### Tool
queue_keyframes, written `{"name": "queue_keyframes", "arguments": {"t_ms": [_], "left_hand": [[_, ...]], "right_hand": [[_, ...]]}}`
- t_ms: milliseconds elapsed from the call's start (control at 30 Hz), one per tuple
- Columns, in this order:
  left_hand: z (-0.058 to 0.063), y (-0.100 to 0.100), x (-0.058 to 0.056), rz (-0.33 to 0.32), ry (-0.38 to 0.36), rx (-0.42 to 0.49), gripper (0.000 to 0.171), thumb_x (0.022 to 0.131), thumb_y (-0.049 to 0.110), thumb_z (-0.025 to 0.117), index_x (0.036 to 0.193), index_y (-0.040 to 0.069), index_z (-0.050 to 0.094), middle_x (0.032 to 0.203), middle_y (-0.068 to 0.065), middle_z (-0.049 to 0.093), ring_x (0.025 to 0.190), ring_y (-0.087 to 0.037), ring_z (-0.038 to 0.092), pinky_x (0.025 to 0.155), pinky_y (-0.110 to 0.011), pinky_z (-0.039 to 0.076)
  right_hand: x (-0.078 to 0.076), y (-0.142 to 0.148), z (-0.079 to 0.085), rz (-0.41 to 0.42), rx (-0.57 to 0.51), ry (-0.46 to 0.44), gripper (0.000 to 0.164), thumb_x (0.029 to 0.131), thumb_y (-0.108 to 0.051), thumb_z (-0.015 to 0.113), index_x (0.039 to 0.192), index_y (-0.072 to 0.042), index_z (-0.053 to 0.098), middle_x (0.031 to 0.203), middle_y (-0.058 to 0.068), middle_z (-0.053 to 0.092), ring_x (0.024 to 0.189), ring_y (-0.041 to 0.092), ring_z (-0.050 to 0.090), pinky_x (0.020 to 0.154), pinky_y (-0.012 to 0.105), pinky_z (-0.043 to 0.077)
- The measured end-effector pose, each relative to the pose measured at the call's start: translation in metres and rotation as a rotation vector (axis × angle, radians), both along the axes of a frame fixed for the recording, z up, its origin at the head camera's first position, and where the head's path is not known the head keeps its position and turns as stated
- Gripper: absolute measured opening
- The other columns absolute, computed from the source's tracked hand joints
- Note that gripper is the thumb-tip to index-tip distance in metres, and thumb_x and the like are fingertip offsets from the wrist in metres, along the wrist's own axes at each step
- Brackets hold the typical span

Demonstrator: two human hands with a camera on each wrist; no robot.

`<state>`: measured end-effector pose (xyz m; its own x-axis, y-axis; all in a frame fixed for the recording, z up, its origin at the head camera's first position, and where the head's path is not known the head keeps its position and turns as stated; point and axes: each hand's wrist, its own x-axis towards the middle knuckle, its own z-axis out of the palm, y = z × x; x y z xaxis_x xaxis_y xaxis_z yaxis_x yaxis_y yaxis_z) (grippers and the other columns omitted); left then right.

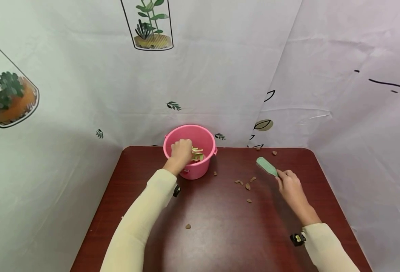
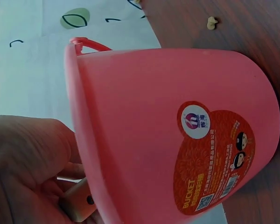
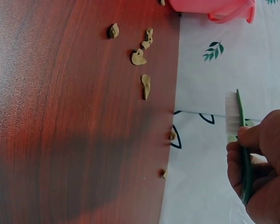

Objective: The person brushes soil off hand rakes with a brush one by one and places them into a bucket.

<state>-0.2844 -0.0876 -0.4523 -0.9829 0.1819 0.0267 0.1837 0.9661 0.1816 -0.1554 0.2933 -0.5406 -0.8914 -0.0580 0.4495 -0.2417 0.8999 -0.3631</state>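
My right hand (image 1: pixel 290 185) grips the handle of a pale green brush (image 1: pixel 266 166), raised over the right side of the table. White bristles line one side of the brush (image 3: pixel 233 114) in the right wrist view. On the left, my left hand (image 1: pixel 182 149) is a fist over the mouth of a pink bucket (image 1: pixel 196 172). Its curled fingers hold a tan, handle-like piece (image 2: pixel 77 201) with a small dark hole at the bucket's rim; the rest of that piece is hidden. Green and pale scraps (image 1: pixel 197 155) lie inside the bucket.
Several small brown crumpled bits (image 1: pixel 248 186) are scattered on the dark red table (image 1: pixel 220 234), two of them near the back edge. One bit (image 1: pixel 188 226) lies closer to the front. A white printed cloth (image 1: pixel 220 83) hangs behind and around the table.
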Motion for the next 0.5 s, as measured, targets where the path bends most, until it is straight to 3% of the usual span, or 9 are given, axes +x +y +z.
{"name": "queue_keyframes", "arguments": {"t_ms": [500], "left_hand": [[-0.014,0.009,-0.008,-0.014,-0.066,-0.014,0.004,0.094,0.004,0.067,0.096,0.0,0.067,0.087,-0.015,0.07,0.083,-0.035,0.072,0.079,-0.047,0.06]], "right_hand": [[0.003,0.002,-0.004,-0.008,0.02,-0.038,0.027,0.091,0.006,0.07,0.116,0.017,0.068,0.089,0.026,0.062,0.079,0.04,0.061,0.07,0.054,0.054]]}}
